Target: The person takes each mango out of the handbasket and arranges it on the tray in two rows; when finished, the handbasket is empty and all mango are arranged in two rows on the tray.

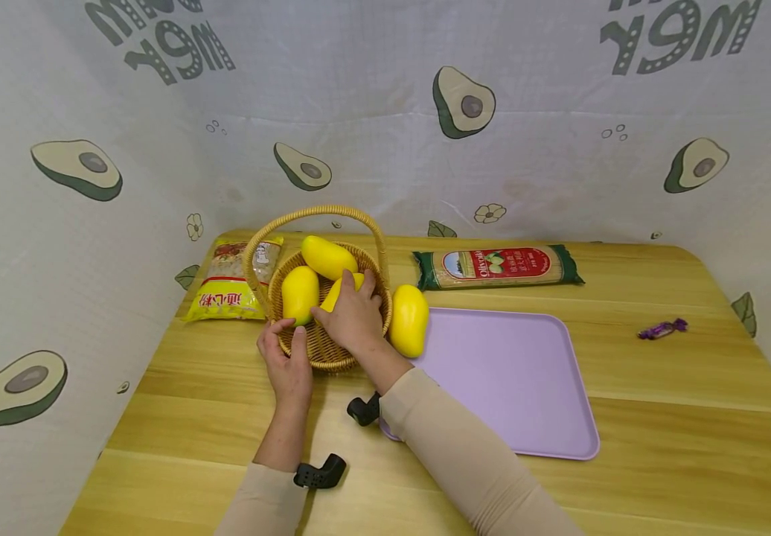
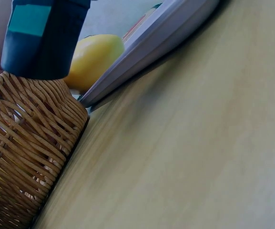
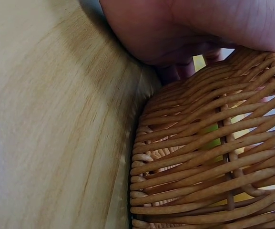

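A wicker basket [image 1: 321, 350] with a tall arched handle [image 1: 312, 212] stands left of the middle of the table. Inside lie a mango [image 1: 328, 258] at the back, another mango [image 1: 299, 294] at the left and a third mango [image 1: 333, 296] at the right. My right hand [image 1: 356, 316] reaches over the rim and grips that third mango, its fingers spread over the top. The left hand [image 1: 288, 365] holds the basket's front left rim, thumb near the left mango. Outside the basket's right side, a further mango [image 1: 409, 321] touches or overlaps the tray's corner.
A lilac tray [image 1: 506, 372] lies right of the basket. Behind it is a pack of spaghetti [image 1: 499, 266], and a bag of pasta [image 1: 225, 286] lies at the back left. A purple wrapped candy [image 1: 662, 329] sits far right. Printed curtains [image 1: 385, 149] enclose the table.
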Motion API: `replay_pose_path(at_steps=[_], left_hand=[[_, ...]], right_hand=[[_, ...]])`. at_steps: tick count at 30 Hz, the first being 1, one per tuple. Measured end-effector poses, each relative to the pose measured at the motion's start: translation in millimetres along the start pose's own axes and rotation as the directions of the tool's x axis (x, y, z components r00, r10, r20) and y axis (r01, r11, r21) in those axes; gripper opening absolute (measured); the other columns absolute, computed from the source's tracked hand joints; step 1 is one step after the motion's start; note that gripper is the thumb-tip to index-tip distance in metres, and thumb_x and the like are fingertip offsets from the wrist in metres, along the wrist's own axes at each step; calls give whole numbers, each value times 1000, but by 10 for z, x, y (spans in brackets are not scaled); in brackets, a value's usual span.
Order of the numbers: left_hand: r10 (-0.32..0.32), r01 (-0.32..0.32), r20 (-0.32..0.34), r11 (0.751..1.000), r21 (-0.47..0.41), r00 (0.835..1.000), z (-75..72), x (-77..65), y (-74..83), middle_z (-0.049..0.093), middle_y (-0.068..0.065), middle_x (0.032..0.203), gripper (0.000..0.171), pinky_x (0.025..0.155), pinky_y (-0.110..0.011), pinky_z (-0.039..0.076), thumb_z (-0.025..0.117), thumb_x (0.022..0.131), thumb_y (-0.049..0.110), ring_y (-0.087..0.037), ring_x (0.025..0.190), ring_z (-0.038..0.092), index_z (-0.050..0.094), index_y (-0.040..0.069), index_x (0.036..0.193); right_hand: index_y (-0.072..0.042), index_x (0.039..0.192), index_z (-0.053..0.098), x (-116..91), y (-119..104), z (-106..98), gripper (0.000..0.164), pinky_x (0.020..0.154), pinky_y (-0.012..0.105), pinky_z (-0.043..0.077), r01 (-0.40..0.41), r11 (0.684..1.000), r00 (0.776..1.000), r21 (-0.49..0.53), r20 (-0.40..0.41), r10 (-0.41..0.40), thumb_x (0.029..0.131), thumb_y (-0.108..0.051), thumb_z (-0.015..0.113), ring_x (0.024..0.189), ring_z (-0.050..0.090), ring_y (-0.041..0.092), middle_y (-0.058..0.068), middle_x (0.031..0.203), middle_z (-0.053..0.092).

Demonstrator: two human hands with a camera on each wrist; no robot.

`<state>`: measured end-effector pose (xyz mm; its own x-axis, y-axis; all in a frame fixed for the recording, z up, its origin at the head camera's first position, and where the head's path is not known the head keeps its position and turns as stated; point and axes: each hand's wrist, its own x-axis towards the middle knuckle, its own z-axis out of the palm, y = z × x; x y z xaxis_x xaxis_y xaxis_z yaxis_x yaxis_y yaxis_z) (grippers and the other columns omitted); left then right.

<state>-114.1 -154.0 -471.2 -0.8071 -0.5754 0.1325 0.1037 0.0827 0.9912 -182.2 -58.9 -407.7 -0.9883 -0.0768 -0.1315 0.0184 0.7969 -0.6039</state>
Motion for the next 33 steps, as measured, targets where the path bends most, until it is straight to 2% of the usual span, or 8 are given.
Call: replay_pose_path(at_steps=[10, 17, 25, 29, 33], left_hand=[[5, -5, 5, 1000, 0, 1000, 14, -18, 33, 33, -20, 150, 24, 127, -54, 12, 59, 98, 12, -33, 153, 21, 56, -2, 118], [-6, 6, 9, 1000, 2, 1000, 7, -17, 34, 32, -19, 151, 25, 127, -57, 13, 58, 98, 13, -34, 153, 21, 56, -1, 119], [-35, 35, 13, 999, 37, 999, -9, -20, 40, 31, -18, 153, 25, 127, -56, 14, 58, 100, 16, -32, 154, 21, 56, 2, 119], [-28, 27, 15, 999, 39, 999, -15, -25, 34, 31, -19, 154, 25, 126, -57, 15, 58, 100, 16, -34, 154, 21, 56, 1, 120], [-25, 24, 18, 999, 34, 1000, -21, -32, 26, 30, -19, 154, 25, 126, -57, 14, 58, 100, 15, -34, 154, 20, 55, 0, 120]], right_hand=[[-13, 161, 28, -24, 5, -66, 93, 105, 57, 49, 8, 998, 1000, 55, -25, -7, 89, -49, 76, 131, 47, 53, 21, 169, 11], [-13, 160, 30, -114, -30, -170, 93, 101, 56, 52, 98, 989, 992, 109, -88, -88, 87, -48, 78, 129, 49, 52, 20, 168, 12], [-17, 159, 33, -286, -94, -363, 92, 104, 57, 50, 196, 950, 978, 244, -114, -173, 85, -42, 81, 138, 45, 48, 15, 169, 10], [-20, 156, 39, -379, -87, -446, 87, 106, 57, 48, 251, 930, 966, 268, -122, -226, 82, -38, 82, 143, 42, 44, 11, 169, 11], [-21, 152, 44, -444, -44, -494, 81, 105, 56, 48, 278, 913, 959, 298, -131, -249, 80, -37, 80, 140, 45, 42, 8, 167, 16]])
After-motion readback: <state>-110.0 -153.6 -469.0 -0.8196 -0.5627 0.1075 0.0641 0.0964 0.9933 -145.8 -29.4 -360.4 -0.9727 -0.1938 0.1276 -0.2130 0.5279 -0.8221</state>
